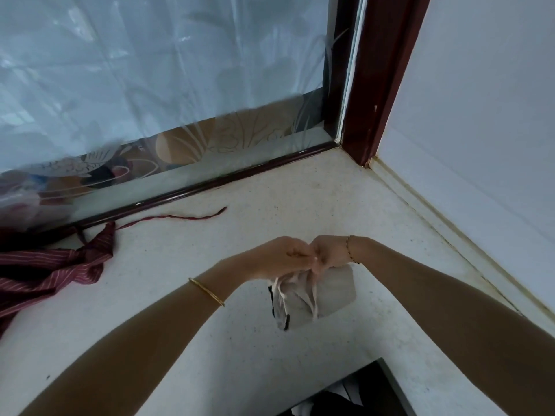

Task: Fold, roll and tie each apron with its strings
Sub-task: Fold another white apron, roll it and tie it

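A grey apron [333,295], folded and rolled into a compact bundle, lies on the pale speckled counter [270,205]. Its pale strings [312,295] run up from the bundle into both hands. My left hand [279,256] and my right hand [329,252] meet knuckle to knuckle just above the bundle, each with fingers curled and pinching the strings. A dark red striped apron [48,271] lies crumpled at the left edge, one of its strings [180,218] trailing across the counter toward the window.
A frosted glass window [150,85] with a dark wooden frame [381,79] bounds the far side. A white wall [480,145] closes the right side. A dark opening [345,394] with items inside sits at the bottom edge.
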Demonstrator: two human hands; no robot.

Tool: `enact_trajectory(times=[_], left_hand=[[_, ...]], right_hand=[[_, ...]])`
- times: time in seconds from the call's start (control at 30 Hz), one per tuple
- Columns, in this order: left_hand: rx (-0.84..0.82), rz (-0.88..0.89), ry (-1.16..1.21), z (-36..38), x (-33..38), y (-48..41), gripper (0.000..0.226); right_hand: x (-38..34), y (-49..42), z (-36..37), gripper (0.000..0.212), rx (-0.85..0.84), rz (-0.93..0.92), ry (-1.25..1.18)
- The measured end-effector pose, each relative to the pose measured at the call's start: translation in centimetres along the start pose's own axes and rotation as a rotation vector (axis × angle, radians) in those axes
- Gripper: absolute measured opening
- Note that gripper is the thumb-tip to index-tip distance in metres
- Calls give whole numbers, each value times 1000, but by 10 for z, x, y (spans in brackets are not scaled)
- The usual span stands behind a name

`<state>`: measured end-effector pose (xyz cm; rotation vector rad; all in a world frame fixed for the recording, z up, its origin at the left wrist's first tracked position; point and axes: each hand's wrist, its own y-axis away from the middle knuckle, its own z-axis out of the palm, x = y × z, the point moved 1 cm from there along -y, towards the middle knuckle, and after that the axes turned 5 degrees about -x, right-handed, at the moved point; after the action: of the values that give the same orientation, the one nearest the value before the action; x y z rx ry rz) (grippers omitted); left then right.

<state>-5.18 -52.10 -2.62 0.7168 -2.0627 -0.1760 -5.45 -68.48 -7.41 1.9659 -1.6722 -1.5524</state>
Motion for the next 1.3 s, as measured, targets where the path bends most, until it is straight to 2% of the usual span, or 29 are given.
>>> enact_trajectory(times=[0.07, 0.13, 0.2, 0.3, 0.4, 0.47, 0.53, 0.63, 0.73, 0.83, 0.9, 1.0, 1.1, 1.17, 1.2, 1.3], left_hand=[[91, -80, 292, 19, -16, 0, 22], [199, -112, 621, 40, -31, 0, 22], [290, -154, 800, 59, -42, 0, 25], [401, -252, 890, 80, -58, -5, 29], [481, -331, 887, 85, -71, -7, 30], [482, -359, 911, 84, -77, -9, 39], [471, -376, 957, 81, -79, -14, 43], [421, -403, 851, 78, -81, -21, 35], [303, -385, 574, 75, -85, -27, 25], [268, -371, 565, 72, -85, -31, 5], [257, -371, 549, 70, -87, -33, 16], [223, -387, 568, 71, -90, -35, 23], [234, -355, 651, 72, -95, -35, 26], [249, -327, 697, 72, -100, -34, 24], [243, -315, 716, 71, -101, -34, 22], [216, -282, 778, 69, -106, -35, 24]], right_hand=[[-4, -6, 4, 11, -63, 35, 120], [-3, -23, 10, 20, -121, 39, 212], [1, -39, 22, 25, -169, 37, 265], [9, -62, 41, 35, -154, 36, 261], [11, -68, 49, 31, 21, -30, 328], [14, -66, 48, 47, 86, -7, 409], [14, -60, 43, 61, 83, 71, 557], [11, -54, 34, 46, 75, 148, 726], [10, -54, 27, 22, 65, 96, 450], [7, -51, 24, 6, 183, -20, 230], [2, -49, 24, 8, 244, -99, 163], [-9, -49, 19, 9, 333, -129, 231], [-9, -50, 13, 20, 651, -58, 246], [-2, -48, 12, 15, 776, -19, 95], [2, -49, 15, 17, 734, -8, 1], [7, -52, 33, 23, 387, 7, -180]])
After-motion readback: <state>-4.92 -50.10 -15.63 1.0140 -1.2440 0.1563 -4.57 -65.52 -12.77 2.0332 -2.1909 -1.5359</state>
